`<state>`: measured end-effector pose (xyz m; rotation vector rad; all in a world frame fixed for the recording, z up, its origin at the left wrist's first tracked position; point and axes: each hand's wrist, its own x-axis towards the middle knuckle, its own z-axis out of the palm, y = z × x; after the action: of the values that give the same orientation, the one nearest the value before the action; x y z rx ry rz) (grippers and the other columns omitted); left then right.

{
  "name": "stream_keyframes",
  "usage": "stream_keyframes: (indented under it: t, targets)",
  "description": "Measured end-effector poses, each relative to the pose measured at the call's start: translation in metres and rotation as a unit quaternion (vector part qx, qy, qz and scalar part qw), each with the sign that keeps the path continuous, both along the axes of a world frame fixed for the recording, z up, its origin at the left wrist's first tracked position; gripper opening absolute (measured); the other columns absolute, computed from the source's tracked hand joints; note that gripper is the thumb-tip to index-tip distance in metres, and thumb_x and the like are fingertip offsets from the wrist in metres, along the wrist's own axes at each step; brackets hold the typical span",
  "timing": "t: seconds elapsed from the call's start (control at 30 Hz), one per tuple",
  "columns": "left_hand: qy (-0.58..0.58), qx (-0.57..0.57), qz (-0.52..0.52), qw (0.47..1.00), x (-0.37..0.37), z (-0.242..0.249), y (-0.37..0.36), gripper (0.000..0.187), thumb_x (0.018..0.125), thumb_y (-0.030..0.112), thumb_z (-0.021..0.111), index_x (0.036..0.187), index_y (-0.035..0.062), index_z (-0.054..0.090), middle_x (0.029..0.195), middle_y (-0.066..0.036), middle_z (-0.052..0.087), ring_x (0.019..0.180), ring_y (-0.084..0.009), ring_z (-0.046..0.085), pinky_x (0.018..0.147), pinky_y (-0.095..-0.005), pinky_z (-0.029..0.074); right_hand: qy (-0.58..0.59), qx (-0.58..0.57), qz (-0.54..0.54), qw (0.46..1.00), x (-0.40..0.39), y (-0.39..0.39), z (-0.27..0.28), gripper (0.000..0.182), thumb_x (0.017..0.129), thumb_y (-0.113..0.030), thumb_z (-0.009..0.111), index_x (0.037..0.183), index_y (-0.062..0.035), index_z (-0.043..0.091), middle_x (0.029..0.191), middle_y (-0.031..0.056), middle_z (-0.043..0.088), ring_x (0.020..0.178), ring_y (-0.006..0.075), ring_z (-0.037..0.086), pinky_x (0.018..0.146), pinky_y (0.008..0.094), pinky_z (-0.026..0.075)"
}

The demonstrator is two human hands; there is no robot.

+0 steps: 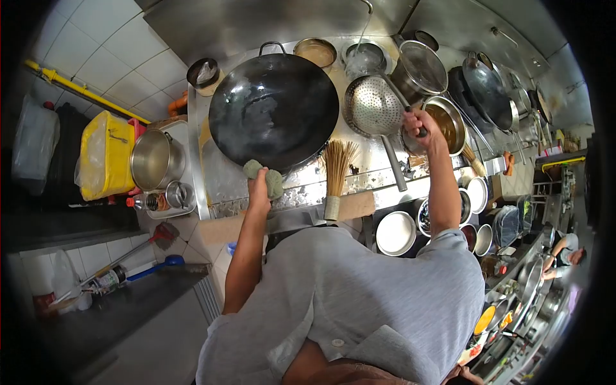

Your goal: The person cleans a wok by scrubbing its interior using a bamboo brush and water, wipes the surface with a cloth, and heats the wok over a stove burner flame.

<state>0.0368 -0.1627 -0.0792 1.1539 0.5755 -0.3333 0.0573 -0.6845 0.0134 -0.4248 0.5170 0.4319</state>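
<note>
My left hand (pixel 258 187) is closed on a folded grey-green cloth (pixel 274 185) at the near rim of a large black wok (pixel 276 109). The wok sits on the stove, and a faint haze hangs over its inside. My right hand (pixel 423 126) grips the dark handle of a ladle (pixel 399 94). Its handle reaches up and left toward a pan under the tap (pixel 368 16), where the ladle's bowl is hard to make out. Below that handle lies a perforated strainer (pixel 372 106). A bamboo wok brush (pixel 338 168) lies between my arms.
A wire sieve (pixel 423 67) and a pot of brown liquid (pixel 444 122) stand at the right. More woks (pixel 489 93) are stacked beyond. White bowls (pixel 396 232) sit near my right elbow. A steel pot (pixel 154 160) stands at the left. Another person (pixel 564 253) is far right.
</note>
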Motion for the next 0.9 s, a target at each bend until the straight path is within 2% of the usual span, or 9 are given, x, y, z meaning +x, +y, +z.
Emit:
stream_keyframes:
  t: [0.07, 0.13, 0.3, 0.47, 0.53, 0.57, 0.67, 0.87, 0.9]
  targets:
    - [-0.025, -0.005, 0.013, 1.000, -0.001, -0.004, 0.001, 0.021, 0.090, 0.027, 0.063, 0.102, 0.0127, 0.055, 0.081, -0.002, 0.062, 0.067, -0.0170, 0.065, 0.052, -0.0342, 0.052, 0.018, -0.288, 0.053, 0.956, -0.011, 0.010, 0.024, 0.016, 0.096, -0.010, 0.050, 0.080, -0.0095, 0.049, 0.058, -0.0064, 0.045, 0.041, -0.0007, 0.041, 0.033, 0.0163, 0.034]
    - [-0.028, -0.011, 0.009, 0.999, 0.000, -0.011, 0.004, 0.020, 0.090, 0.027, 0.063, 0.103, 0.0130, 0.055, 0.082, -0.001, 0.062, 0.068, -0.0169, 0.065, 0.053, -0.0347, 0.052, 0.036, -0.340, 0.062, 0.938, -0.005, 0.009, 0.019, 0.016, 0.094, -0.010, 0.052, 0.078, -0.0109, 0.051, 0.057, -0.0045, 0.045, 0.040, 0.0031, 0.042, 0.034, 0.0207, 0.035]
    - [0.005, -0.019, 0.005, 1.000, -0.002, 0.008, -0.002, 0.021, 0.089, 0.022, 0.063, 0.106, 0.0124, 0.055, 0.089, -0.002, 0.059, 0.076, -0.0154, 0.063, 0.063, -0.0325, 0.053, -0.011, -0.631, 0.085, 0.771, 0.048, 0.018, -0.029, 0.023, 0.087, -0.013, 0.051, 0.065, -0.0088, 0.049, 0.051, 0.0025, 0.044, 0.039, 0.0151, 0.045, 0.036, 0.0307, 0.038]
    - [-0.007, 0.017, 0.007, 1.000, 0.000, -0.002, 0.000, 0.026, 0.090, 0.025, 0.062, 0.111, 0.0111, 0.055, 0.093, -0.003, 0.063, 0.081, -0.0176, 0.067, 0.066, -0.0337, 0.056, 0.019, -0.538, 0.107, 0.836, 0.112, 0.016, -0.053, 0.023, 0.087, -0.010, 0.048, 0.064, -0.0093, 0.048, 0.050, 0.0014, 0.043, 0.040, 0.0127, 0.046, 0.036, 0.0294, 0.039]
    - [-0.023, 0.004, 0.011, 1.000, 0.001, -0.012, 0.000, 0.025, 0.090, 0.024, 0.062, 0.111, 0.0112, 0.055, 0.093, -0.003, 0.062, 0.081, -0.0172, 0.066, 0.066, -0.0336, 0.055, 0.063, -0.131, 0.013, 0.989, 0.133, 0.010, -0.049, 0.026, 0.090, -0.012, 0.046, 0.064, -0.0109, 0.044, 0.052, -0.0006, 0.044, 0.040, 0.0087, 0.045, 0.038, 0.0257, 0.043]
    - [-0.038, -0.009, 0.012, 0.999, 0.001, -0.017, 0.002, 0.024, 0.090, 0.023, 0.062, 0.110, 0.0113, 0.055, 0.093, -0.003, 0.062, 0.080, -0.0168, 0.066, 0.065, -0.0335, 0.055, 0.066, 0.042, -0.030, 0.996, 0.137, 0.006, -0.047, 0.028, 0.093, -0.014, 0.042, 0.065, -0.0114, 0.041, 0.055, -0.0024, 0.044, 0.042, 0.0056, 0.045, 0.042, 0.0220, 0.046]
    - [-0.048, -0.009, 0.018, 0.999, 0.000, -0.014, 0.001, 0.021, 0.090, 0.021, 0.062, 0.108, 0.0119, 0.054, 0.091, -0.002, 0.059, 0.078, -0.0160, 0.064, 0.065, -0.0335, 0.054, 0.010, 0.169, -0.125, 0.977, 0.139, 0.017, -0.034, 0.020, 0.091, -0.009, 0.040, 0.071, -0.0097, 0.043, 0.057, -0.0028, 0.044, 0.042, 0.0065, 0.045, 0.040, 0.0209, 0.044]
    - [-0.045, -0.014, 0.035, 0.998, -0.002, -0.003, -0.004, 0.020, 0.088, 0.020, 0.062, 0.104, 0.0087, 0.059, 0.092, -0.002, 0.060, 0.082, -0.0165, 0.062, 0.070, -0.0340, 0.053, -0.012, 0.068, -0.049, 0.996, 0.148, 0.029, -0.001, 0.020, 0.091, -0.009, 0.042, 0.071, -0.0104, 0.043, 0.057, -0.0047, 0.043, 0.043, 0.0050, 0.042, 0.039, 0.0208, 0.038]
    - [-0.045, -0.015, 0.033, 0.998, -0.001, -0.002, -0.005, 0.020, 0.088, 0.020, 0.062, 0.104, 0.0087, 0.059, 0.092, -0.002, 0.060, 0.082, -0.0165, 0.062, 0.070, -0.0340, 0.053, -0.006, -0.097, 0.006, 0.995, 0.148, 0.033, 0.010, 0.024, 0.092, -0.010, 0.042, 0.069, -0.0127, 0.043, 0.055, -0.0053, 0.042, 0.042, 0.0049, 0.041, 0.038, 0.0200, 0.037]
